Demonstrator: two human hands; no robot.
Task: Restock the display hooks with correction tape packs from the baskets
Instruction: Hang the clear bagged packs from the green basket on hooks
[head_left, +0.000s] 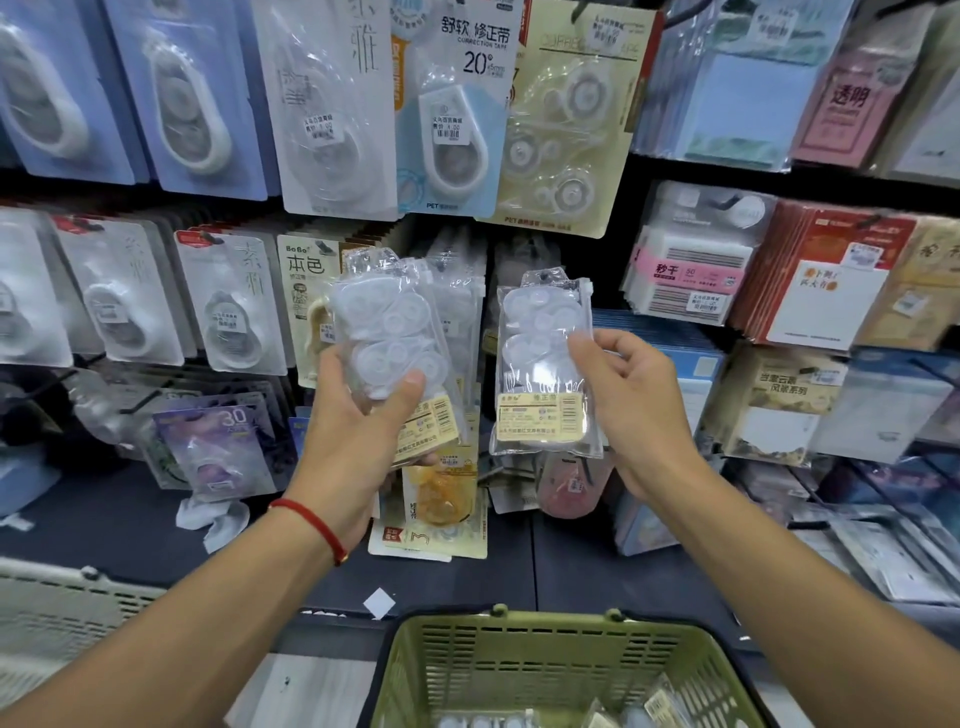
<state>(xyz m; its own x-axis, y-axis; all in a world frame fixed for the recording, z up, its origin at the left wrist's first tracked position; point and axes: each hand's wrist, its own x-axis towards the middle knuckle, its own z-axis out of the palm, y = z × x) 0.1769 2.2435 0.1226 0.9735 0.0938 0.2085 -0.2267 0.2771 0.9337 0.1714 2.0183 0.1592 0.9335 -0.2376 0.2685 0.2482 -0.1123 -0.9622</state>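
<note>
Head view: clear pack (543, 364) upright in right fingers (587, 358), several packs (395, 353) tilted in left fingers (410, 384).

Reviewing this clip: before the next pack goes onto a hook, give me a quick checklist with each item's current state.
1. Left hand has a firm hold on its clear packs: ok, thumb and fingers wrap them.
2. Right hand holds a single pack: ok, pinched at its right edge, upright.
3. Hang hole of the right pack faces up: ok, visible at its top.
4. Target hook free and visible: cannot tell, the packs and hung stock hide it.
5. Left stack count: cannot tell, the layers overlap.
6. Green basket has more stock: ok, packs lie at its bottom.
</note>
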